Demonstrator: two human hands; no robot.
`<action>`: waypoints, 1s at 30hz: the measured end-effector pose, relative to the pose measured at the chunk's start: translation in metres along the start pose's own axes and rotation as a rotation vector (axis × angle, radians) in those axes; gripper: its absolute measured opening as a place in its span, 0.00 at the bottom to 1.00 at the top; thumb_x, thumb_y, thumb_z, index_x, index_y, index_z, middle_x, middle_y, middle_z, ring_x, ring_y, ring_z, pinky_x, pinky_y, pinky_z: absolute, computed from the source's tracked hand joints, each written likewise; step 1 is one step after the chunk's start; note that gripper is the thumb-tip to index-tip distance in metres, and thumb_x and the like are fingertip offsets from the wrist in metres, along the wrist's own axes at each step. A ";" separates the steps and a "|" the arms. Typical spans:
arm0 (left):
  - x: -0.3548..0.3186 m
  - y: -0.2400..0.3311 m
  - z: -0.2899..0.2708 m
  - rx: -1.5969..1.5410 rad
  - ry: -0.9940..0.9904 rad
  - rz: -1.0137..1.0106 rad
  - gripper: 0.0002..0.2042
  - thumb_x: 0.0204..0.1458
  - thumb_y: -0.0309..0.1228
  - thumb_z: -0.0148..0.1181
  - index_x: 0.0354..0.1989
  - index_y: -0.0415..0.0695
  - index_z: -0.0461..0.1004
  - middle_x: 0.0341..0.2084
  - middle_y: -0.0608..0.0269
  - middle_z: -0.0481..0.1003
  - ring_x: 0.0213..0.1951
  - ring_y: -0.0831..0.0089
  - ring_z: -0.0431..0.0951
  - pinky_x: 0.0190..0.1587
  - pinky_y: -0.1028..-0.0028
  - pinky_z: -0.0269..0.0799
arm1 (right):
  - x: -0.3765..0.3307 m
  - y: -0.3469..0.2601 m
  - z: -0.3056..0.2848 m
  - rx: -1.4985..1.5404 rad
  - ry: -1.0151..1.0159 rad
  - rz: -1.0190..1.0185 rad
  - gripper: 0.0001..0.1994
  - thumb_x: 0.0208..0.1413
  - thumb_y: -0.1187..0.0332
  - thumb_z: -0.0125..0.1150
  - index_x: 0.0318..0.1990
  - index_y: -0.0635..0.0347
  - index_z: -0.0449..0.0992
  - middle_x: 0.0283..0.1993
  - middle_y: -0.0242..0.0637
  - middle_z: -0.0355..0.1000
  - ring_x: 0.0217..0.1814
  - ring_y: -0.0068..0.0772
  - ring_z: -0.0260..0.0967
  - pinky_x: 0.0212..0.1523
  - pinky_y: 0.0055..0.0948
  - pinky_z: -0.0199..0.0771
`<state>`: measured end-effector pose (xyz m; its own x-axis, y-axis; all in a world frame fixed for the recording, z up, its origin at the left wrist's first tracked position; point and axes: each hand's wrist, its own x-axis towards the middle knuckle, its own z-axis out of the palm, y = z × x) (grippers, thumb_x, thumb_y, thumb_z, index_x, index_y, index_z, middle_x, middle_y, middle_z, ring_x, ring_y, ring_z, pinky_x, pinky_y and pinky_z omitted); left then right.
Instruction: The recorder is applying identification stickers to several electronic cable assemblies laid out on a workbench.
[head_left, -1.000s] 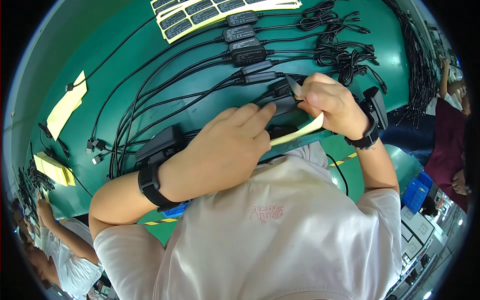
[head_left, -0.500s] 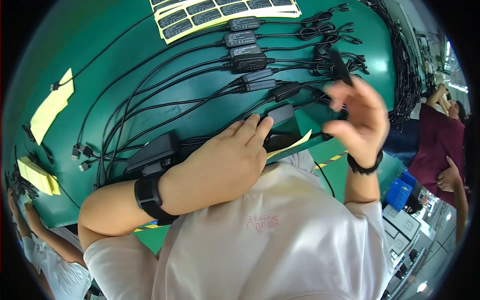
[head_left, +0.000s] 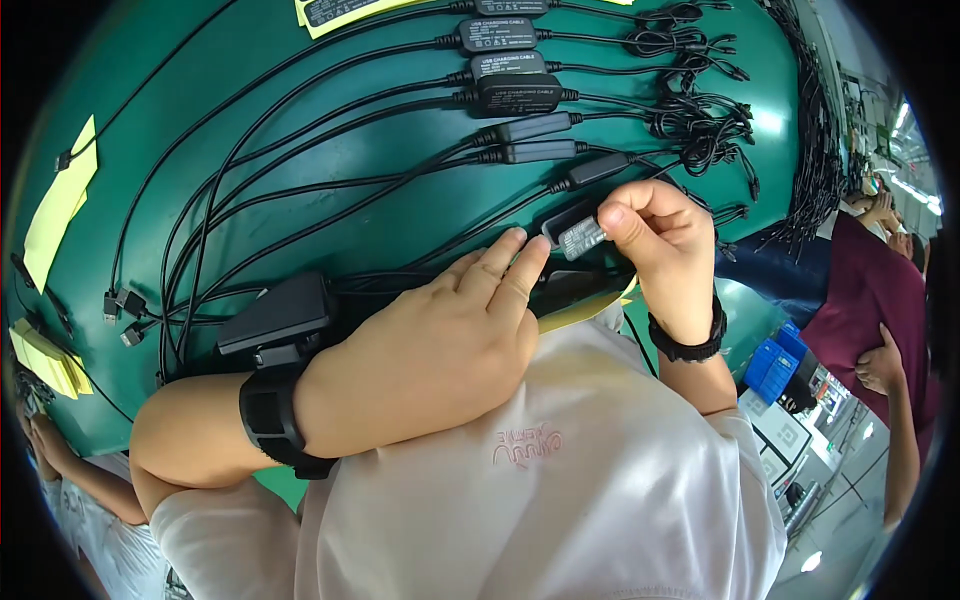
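Note:
My right hand (head_left: 668,250) pinches a small dark grey printed label (head_left: 582,239) between thumb and index finger. The label hangs over a black cable box (head_left: 560,222) near the table's front edge. My left hand (head_left: 440,325) lies across the cables with fingers stretched out, its fingertips at the left end of that box. Partly hidden cable leads pass beneath this hand. Beyond it, several black charging cables run side by side, each with a flat box; one labelled cable box (head_left: 497,35) lies toward the back. A plainer cable box (head_left: 598,168) lies just behind my hands.
Yellow label sheets (head_left: 345,20) lie at the back, with yellow backing strips (head_left: 62,205) at the left. A black wedge-shaped device (head_left: 280,312) sits by my left wrist. Bundled black cables (head_left: 810,130) hang over the right edge. Other people work on both sides.
My right hand has come down and left, bringing the label to the box. My left hand stays stretched over the cables. The view has shifted, so the table contents appear higher.

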<state>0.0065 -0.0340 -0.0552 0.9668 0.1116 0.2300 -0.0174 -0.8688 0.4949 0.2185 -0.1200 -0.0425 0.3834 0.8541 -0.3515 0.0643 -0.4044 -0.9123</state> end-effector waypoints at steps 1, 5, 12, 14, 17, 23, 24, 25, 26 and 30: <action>0.000 0.000 0.000 0.004 -0.007 0.000 0.08 0.45 0.27 0.56 0.23 0.32 0.72 0.50 0.30 0.72 0.52 0.46 0.76 0.51 0.63 0.77 | 0.001 0.002 0.003 -0.034 0.026 -0.027 0.05 0.56 0.73 0.67 0.33 0.65 0.78 0.26 0.23 0.71 0.26 0.09 0.60 0.27 0.13 0.59; -0.002 -0.001 0.000 -0.004 -0.012 -0.004 0.09 0.45 0.27 0.56 0.23 0.31 0.73 0.50 0.30 0.72 0.52 0.46 0.76 0.50 0.64 0.77 | -0.002 0.007 0.009 -0.065 0.078 -0.062 0.05 0.56 0.74 0.67 0.34 0.65 0.78 0.27 0.23 0.71 0.27 0.10 0.60 0.28 0.13 0.60; -0.004 0.000 0.001 -0.009 -0.014 -0.030 0.07 0.46 0.26 0.56 0.25 0.32 0.73 0.53 0.34 0.70 0.54 0.48 0.75 0.53 0.64 0.76 | -0.004 0.009 0.010 -0.039 0.081 -0.080 0.05 0.56 0.74 0.67 0.34 0.66 0.77 0.28 0.24 0.72 0.29 0.11 0.62 0.31 0.13 0.63; -0.005 0.002 0.001 -0.018 -0.024 -0.048 0.06 0.47 0.26 0.56 0.25 0.33 0.72 0.55 0.35 0.69 0.55 0.48 0.74 0.54 0.63 0.75 | -0.004 0.009 0.010 -0.015 0.075 -0.088 0.05 0.56 0.74 0.67 0.35 0.66 0.77 0.28 0.24 0.72 0.29 0.11 0.63 0.31 0.13 0.63; -0.006 0.002 0.001 -0.022 -0.023 -0.051 0.07 0.47 0.26 0.57 0.25 0.33 0.72 0.55 0.35 0.68 0.55 0.48 0.74 0.55 0.63 0.75 | -0.004 0.008 0.011 -0.062 0.082 -0.088 0.05 0.56 0.74 0.66 0.35 0.66 0.77 0.28 0.24 0.72 0.29 0.11 0.62 0.31 0.13 0.62; -0.006 0.003 0.002 -0.012 -0.033 -0.060 0.07 0.47 0.26 0.56 0.27 0.34 0.73 0.56 0.36 0.68 0.56 0.48 0.73 0.55 0.64 0.74 | -0.004 0.008 0.011 -0.055 0.074 -0.095 0.05 0.56 0.74 0.67 0.34 0.66 0.77 0.27 0.24 0.72 0.29 0.11 0.62 0.30 0.13 0.63; -0.006 0.003 0.002 -0.013 -0.036 -0.061 0.07 0.47 0.26 0.56 0.27 0.34 0.73 0.56 0.36 0.68 0.56 0.48 0.73 0.55 0.64 0.74 | -0.004 0.008 0.011 -0.077 0.077 -0.092 0.05 0.56 0.74 0.67 0.34 0.66 0.78 0.27 0.24 0.72 0.29 0.11 0.62 0.30 0.13 0.63; -0.006 0.003 0.002 -0.004 -0.046 -0.060 0.07 0.47 0.26 0.56 0.27 0.34 0.73 0.56 0.36 0.68 0.56 0.48 0.73 0.55 0.64 0.74 | -0.004 0.008 0.011 -0.075 0.080 -0.095 0.05 0.56 0.74 0.67 0.34 0.66 0.78 0.27 0.24 0.72 0.28 0.11 0.62 0.30 0.13 0.63; -0.006 0.003 0.001 -0.012 -0.039 -0.061 0.07 0.47 0.26 0.56 0.27 0.34 0.73 0.56 0.36 0.68 0.56 0.48 0.73 0.55 0.64 0.74 | -0.004 0.009 0.012 -0.073 0.084 -0.098 0.05 0.56 0.74 0.67 0.34 0.66 0.78 0.27 0.24 0.72 0.28 0.11 0.62 0.30 0.13 0.63; -0.006 0.002 0.001 -0.013 -0.038 -0.057 0.06 0.47 0.26 0.56 0.26 0.34 0.73 0.56 0.36 0.68 0.56 0.48 0.73 0.55 0.64 0.75 | -0.004 0.009 0.013 -0.066 0.095 -0.098 0.05 0.56 0.74 0.67 0.34 0.66 0.78 0.27 0.24 0.72 0.28 0.10 0.62 0.30 0.13 0.62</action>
<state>0.0006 -0.0374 -0.0567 0.9753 0.1420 0.1695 0.0346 -0.8551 0.5173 0.2051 -0.1232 -0.0522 0.4573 0.8572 -0.2370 0.1651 -0.3437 -0.9245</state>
